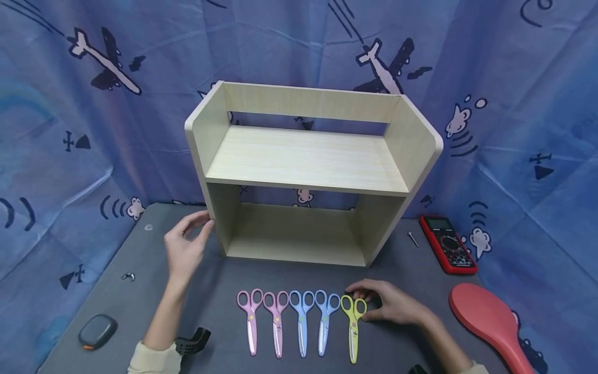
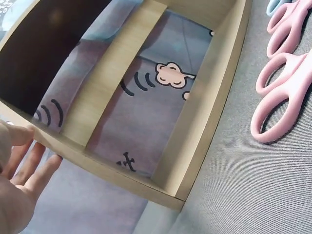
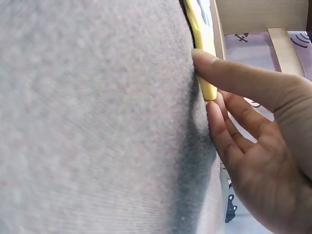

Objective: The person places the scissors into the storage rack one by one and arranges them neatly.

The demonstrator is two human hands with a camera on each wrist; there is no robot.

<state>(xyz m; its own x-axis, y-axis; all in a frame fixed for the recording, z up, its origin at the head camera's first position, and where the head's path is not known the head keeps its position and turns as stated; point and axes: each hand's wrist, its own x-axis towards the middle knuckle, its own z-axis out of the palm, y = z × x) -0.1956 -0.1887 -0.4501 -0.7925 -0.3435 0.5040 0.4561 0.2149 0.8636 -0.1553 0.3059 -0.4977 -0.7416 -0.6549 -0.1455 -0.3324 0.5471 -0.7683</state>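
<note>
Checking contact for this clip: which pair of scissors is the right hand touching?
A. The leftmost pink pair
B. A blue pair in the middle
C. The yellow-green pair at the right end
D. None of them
C: the right hand has its fingertips on the handles of the yellow-green scissors, last in the row.

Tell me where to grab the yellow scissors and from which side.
Take the yellow scissors by the two finger loops, coming from above at the shelf end. They lie flat, loops toward the shelf and blades toward you, and the right hand already touches those loops; the blue pair crowds their left side.
</note>
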